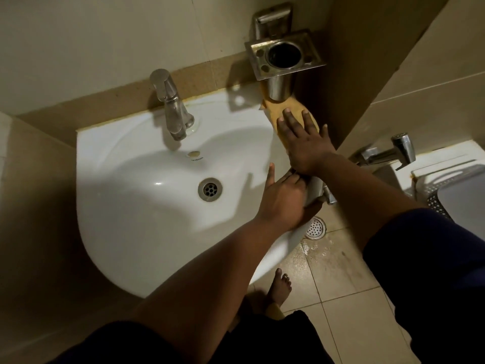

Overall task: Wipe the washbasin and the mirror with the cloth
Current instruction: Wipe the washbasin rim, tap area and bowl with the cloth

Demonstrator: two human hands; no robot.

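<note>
A person leans over a white ceramic washbasin (136, 195) and works its right-hand rim with an orange-brown cleaning cloth (296, 114). The right hand (304, 143) lies flat on the cloth, fingers spread and straight, gripping nothing; it seems set that way so the palm presses the fabric broadly onto the narrow ledge. The cloth sits on the basin's far right corner, its upper end tucked just under a steel tumbler hanging from a square wall-mounted metal holder (284, 55), close to the side wall.

The left hand (283, 198) rests on the basin's right edge nearer the person, fingers loosely curled over the rim, thumb raised. Something pale shows beneath those fingers, but whether it is part of the cloth, the rim or a fitting cannot be told. The hand probably braces the body during the reach.

Behind the basin's bowl stands a chrome pillar tap (172, 106); the steel drain (210, 189) sits in the bowl's middle. Beyond the basin's right side a chrome spray nozzle (391, 152) hangs on the wall, and a round floor drain (315, 228) lies below on wet tiles. No mirror is in view, so that part of the job appears yet to come.
</note>
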